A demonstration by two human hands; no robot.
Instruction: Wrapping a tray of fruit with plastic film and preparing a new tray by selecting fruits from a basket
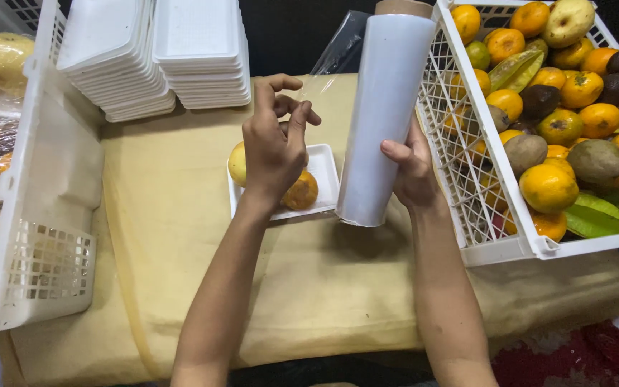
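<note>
Right crate (492, 247), white lattice, tilted: mixed fruit, orange, green, brown.
Left crate (44, 215): wrapped fruit, dim.
Foam tray stacks (155, 50), rear of the table.
Cling-film roll (385, 115), upright; right hand (413, 172) curled around it.
Foam tray (322, 172) at centre: yellow and orange fruit.
Left hand (275, 140), fingertips pinching the film's loose edge (324, 79).
Step, judged: drawing film out; next, carrying the sheet across the tray.

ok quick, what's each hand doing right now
Left hand: fingers pinched shut on the loose edge of the plastic film.
Right hand: closed around the roll of wrap, holding it upright.
</note>
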